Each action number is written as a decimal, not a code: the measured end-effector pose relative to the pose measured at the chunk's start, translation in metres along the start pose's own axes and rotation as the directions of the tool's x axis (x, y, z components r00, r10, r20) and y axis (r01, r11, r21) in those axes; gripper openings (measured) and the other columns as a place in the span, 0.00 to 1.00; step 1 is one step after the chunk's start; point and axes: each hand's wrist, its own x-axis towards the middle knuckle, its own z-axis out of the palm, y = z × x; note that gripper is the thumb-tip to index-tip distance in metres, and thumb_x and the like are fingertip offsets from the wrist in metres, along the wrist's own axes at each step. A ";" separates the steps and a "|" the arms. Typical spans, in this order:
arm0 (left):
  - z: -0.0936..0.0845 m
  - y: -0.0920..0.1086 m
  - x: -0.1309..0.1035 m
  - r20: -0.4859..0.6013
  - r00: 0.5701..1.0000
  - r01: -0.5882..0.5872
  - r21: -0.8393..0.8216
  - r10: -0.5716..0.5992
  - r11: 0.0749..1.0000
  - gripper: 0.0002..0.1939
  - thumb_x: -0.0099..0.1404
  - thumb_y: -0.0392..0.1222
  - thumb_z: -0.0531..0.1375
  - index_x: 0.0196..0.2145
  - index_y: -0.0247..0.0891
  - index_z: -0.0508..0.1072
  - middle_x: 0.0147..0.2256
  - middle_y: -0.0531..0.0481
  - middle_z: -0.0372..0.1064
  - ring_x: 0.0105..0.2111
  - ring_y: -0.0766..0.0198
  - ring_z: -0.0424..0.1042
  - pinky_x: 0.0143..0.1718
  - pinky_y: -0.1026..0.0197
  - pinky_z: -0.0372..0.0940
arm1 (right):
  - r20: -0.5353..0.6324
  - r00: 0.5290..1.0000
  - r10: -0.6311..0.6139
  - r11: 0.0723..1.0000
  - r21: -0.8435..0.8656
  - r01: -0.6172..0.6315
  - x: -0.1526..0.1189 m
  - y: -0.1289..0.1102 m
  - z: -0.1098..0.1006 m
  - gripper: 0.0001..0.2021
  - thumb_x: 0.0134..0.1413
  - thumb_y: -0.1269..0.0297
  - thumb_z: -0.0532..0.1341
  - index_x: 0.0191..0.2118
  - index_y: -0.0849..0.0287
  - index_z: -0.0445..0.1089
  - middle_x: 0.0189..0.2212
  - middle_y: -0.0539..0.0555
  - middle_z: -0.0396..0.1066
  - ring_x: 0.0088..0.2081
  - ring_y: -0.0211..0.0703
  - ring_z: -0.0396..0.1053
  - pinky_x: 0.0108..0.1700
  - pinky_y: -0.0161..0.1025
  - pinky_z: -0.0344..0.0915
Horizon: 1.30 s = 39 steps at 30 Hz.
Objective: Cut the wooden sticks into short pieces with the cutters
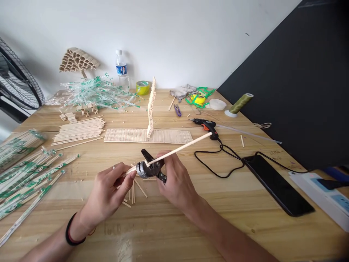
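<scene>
My left hand (113,187) pinches the near end of a long wooden stick (182,146). The stick runs up to the right through the jaws of a black and silver cutter (148,169). My right hand (176,178) is closed round the handles of the cutter. Several short cut sticks (140,188) lie on the table below the tool. Behind my hands is a flat panel of sticks (171,137), with an upright, wavy stick piece (151,109) standing across its middle.
A glue gun (208,127) with its black cable and a phone (278,183) are at the right. Loose sticks (79,131) and wrapped bundles (24,174) are at the left. A bottle (121,71), tape (142,87) and plastic wrappers (92,92) stand or lie at the back.
</scene>
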 end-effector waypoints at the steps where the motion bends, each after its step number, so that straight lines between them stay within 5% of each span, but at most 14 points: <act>1: 0.000 0.001 0.000 0.001 1.000 0.000 -0.002 0.000 1.000 0.15 0.75 0.37 0.57 0.28 0.39 0.67 0.20 0.60 0.56 0.18 0.72 0.55 0.19 0.68 0.51 | -0.006 1.000 0.000 1.000 -0.009 0.000 0.000 -0.001 0.000 0.21 0.49 0.82 0.56 0.47 0.55 0.62 0.40 0.58 0.71 0.43 0.54 0.72 0.42 0.46 0.72; 9: 0.002 0.000 -0.005 0.051 0.996 0.079 -0.034 -0.077 0.996 0.16 0.76 0.43 0.57 0.29 0.38 0.70 0.20 0.58 0.58 0.19 0.70 0.57 0.21 0.67 0.53 | -0.010 1.000 0.013 0.985 -0.173 -0.014 -0.002 0.001 -0.004 0.12 0.51 0.78 0.57 0.37 0.54 0.63 0.30 0.55 0.73 0.33 0.48 0.71 0.35 0.41 0.65; 13: -0.002 -0.007 -0.001 0.133 0.978 0.174 -0.096 -0.160 0.980 0.19 0.79 0.45 0.52 0.29 0.39 0.67 0.22 0.56 0.59 0.21 0.69 0.58 0.23 0.65 0.55 | 0.039 0.995 0.091 0.989 -0.118 -0.086 -0.001 0.005 -0.008 0.08 0.52 0.73 0.59 0.35 0.53 0.60 0.27 0.52 0.72 0.28 0.45 0.69 0.31 0.38 0.61; 24: -0.004 -0.079 0.012 -0.027 0.966 0.258 0.147 -0.257 0.955 0.14 0.74 0.48 0.55 0.43 0.37 0.76 0.39 0.45 0.72 0.36 0.58 0.72 0.36 0.59 0.67 | 0.199 0.957 0.213 0.976 -0.008 -0.216 0.004 0.007 -0.020 0.07 0.58 0.67 0.59 0.32 0.52 0.59 0.24 0.48 0.71 0.22 0.41 0.66 0.29 0.36 0.57; 27: -0.003 -0.066 0.009 -0.057 0.981 0.188 0.095 -0.183 0.978 0.17 0.77 0.47 0.52 0.55 0.37 0.72 0.50 0.41 0.70 0.47 0.55 0.72 0.47 0.53 0.70 | 0.281 0.927 0.248 0.969 -0.085 -0.234 0.003 0.004 -0.019 0.06 0.56 0.68 0.61 0.32 0.53 0.61 0.26 0.51 0.75 0.25 0.44 0.71 0.30 0.37 0.57; 32: -0.005 -0.028 0.000 0.002 0.988 -0.155 0.057 0.155 0.986 0.22 0.77 0.40 0.53 0.66 0.40 0.63 0.61 0.36 0.62 0.62 0.49 0.65 0.61 0.45 0.64 | 0.401 0.860 0.315 0.942 -0.240 -0.233 0.003 -0.008 -0.014 0.05 0.56 0.69 0.64 0.34 0.55 0.66 0.30 0.54 0.78 0.31 0.49 0.76 0.33 0.39 0.58; 35: 0.002 -0.018 -0.004 0.077 0.947 -0.318 0.113 0.311 0.941 0.24 0.75 0.41 0.56 0.66 0.41 0.64 0.62 0.34 0.62 0.61 0.44 0.65 0.58 0.42 0.64 | 0.441 0.843 0.308 0.945 -0.247 -0.215 0.001 -0.018 -0.010 0.06 0.56 0.68 0.65 0.37 0.56 0.67 0.31 0.55 0.79 0.32 0.50 0.77 0.33 0.39 0.58; 39: 0.010 -0.019 -0.005 0.049 0.924 -0.380 0.194 0.378 0.904 0.22 0.72 0.39 0.60 0.62 0.39 0.68 0.52 0.38 0.72 0.54 0.47 0.70 0.53 0.47 0.66 | 0.474 0.834 0.283 0.952 -0.242 -0.186 -0.001 -0.026 -0.006 0.07 0.57 0.64 0.67 0.38 0.57 0.67 0.33 0.57 0.80 0.33 0.51 0.78 0.32 0.39 0.59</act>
